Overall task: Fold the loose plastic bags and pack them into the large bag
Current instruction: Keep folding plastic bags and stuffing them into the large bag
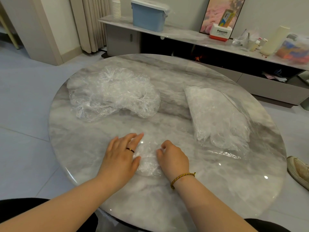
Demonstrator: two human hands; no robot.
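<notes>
A clear plastic bag (147,158) lies flat on the round marble table (167,198), between my hands. My left hand (121,156) rests flat on the bag's left side with straight fingers. My right hand (173,156) has its fingers curled and pinches the bag's right edge. A heap of loose crumpled clear bags (112,92) sits at the table's far left. The large clear bag (217,116), with folded bags inside, lies at the right with its mouth toward the near side.
A low marble sideboard (184,36) stands behind the table with a blue bin (148,15), a stack of paper cups (116,8), a Panasonic box (220,31) and clutter. A shoe (299,169) shows at the right edge. Tiled floor surrounds the table.
</notes>
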